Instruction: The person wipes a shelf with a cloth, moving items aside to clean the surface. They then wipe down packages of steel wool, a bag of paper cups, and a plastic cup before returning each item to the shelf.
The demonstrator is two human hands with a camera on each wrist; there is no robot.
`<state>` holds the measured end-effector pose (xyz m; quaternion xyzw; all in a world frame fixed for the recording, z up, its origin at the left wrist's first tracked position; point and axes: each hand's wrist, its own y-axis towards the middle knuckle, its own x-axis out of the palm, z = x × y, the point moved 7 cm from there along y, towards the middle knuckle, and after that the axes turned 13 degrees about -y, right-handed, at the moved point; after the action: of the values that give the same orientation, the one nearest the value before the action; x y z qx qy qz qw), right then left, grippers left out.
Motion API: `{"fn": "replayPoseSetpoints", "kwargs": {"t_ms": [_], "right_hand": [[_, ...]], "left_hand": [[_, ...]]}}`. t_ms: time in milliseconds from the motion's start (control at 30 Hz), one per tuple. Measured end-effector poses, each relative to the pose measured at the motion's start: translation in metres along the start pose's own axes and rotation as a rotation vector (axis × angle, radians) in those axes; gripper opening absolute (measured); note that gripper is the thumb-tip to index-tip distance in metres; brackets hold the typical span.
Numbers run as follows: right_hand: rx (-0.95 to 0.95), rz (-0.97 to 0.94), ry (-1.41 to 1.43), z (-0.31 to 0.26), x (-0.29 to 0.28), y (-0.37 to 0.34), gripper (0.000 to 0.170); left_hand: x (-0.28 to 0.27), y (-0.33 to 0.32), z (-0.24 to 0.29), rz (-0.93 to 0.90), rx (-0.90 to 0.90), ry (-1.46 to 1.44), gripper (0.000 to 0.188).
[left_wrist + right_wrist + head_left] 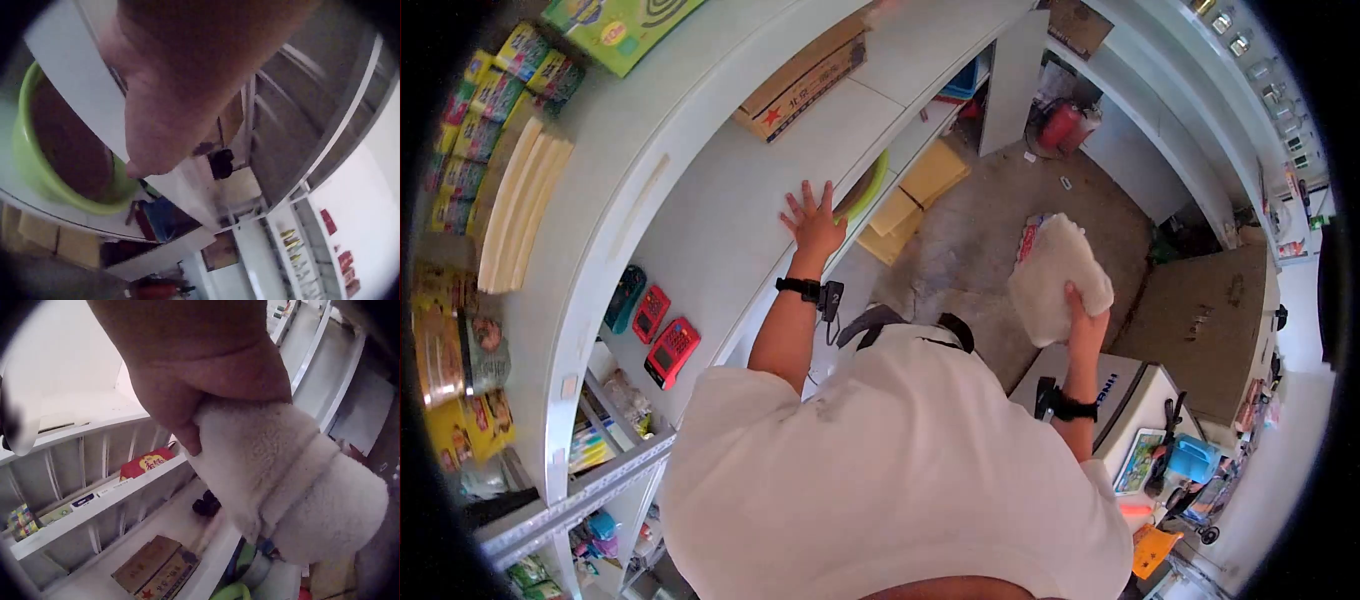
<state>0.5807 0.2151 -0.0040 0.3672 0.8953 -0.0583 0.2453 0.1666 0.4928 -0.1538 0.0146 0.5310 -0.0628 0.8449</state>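
Observation:
A folded, fluffy cream towel (pixel 1045 285) hangs from my right hand (pixel 1088 325), which grips it at one edge over the floor. In the right wrist view the thumb lies against the near side of the towel (pixel 269 469), and the other fingers are hidden behind it. My left hand (pixel 814 224) rests on the white shelf top (pixel 735 200) near its front edge, fingers spread and straight. Just below that edge sits a green basin (pixel 31 140), partly hidden by the shelf in the head view.
A brown cardboard box (pixel 805 85) stands at the back of the shelf. Two red keypad devices (pixel 672 352) lie left of my left arm. Yellowish packages (pixel 915 200) show below the shelf. A white cabinet (pixel 1145 390) and a large brown panel (pixel 1200 310) stand at my right.

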Motion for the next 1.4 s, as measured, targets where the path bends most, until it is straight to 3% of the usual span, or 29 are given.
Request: {"fn": "replayPoseSetpoints", "kwargs": {"t_ms": [200, 300, 367, 467, 567, 700, 767, 867, 967, 1067, 1167, 1400], "right_hand": [[-0.208, 0.066, -0.145, -0.039, 0.076, 0.106, 0.046], [-0.52, -0.011, -0.259, -0.074, 0.155, 0.155, 0.045], [-0.687, -0.062, -0.161, -0.077, 0.225, 0.182, 0.048], [-0.892, -0.337, -0.289, -0.074, 0.354, 0.194, 0.058], [-1.058, -0.644, -0.64, -0.079, 0.446, 0.15, 0.068], [-1.356, -0.726, -0.813, -0.117, 0.475, 0.121, 0.068], [-1.479, -0.833, -0.733, -0.111, 0.49, 0.084, 0.067], [-1.679, -0.905, -0.726, -0.128, 0.499, 0.029, 0.066], [-1.855, -0.932, -0.564, -0.15, 0.499, -0.047, 0.067], [-1.838, -0.919, -0.514, -0.157, 0.5, -0.091, 0.069], [-1.863, -0.863, -0.467, -0.169, 0.518, -0.105, 0.069], [-1.804, -0.782, -0.316, -0.184, 0.52, -0.106, 0.064]], "left_hand": [[-0.006, 0.011, 0.012, -0.127, -0.006, 0.107, 0.097], [-0.008, 0.009, 0.012, -0.155, -0.026, 0.101, 0.1], [-0.003, 0.006, 0.011, -0.133, -0.066, 0.097, 0.098], [-0.004, 0.004, 0.008, -0.054, -0.081, 0.093, 0.097], [-0.006, -0.022, 0.001, 0.065, -0.329, 0.04, 0.085], [-0.019, -0.064, -0.031, 0.176, -0.708, 0.015, 0.072], [-0.016, -0.104, -0.053, 0.284, -0.772, 0.103, 0.065], [-0.033, -0.124, -0.073, 0.244, -0.901, -0.087, 0.059], [-0.038, -0.119, -0.09, 0.226, -0.904, -0.093, 0.053], [-0.034, -0.126, -0.092, 0.153, -0.887, -0.126, 0.054], [-0.048, -0.122, -0.093, 0.037, -0.857, -0.123, 0.059], [-0.034, -0.125, -0.079, 0.175, -0.684, 0.093, 0.077]]}}
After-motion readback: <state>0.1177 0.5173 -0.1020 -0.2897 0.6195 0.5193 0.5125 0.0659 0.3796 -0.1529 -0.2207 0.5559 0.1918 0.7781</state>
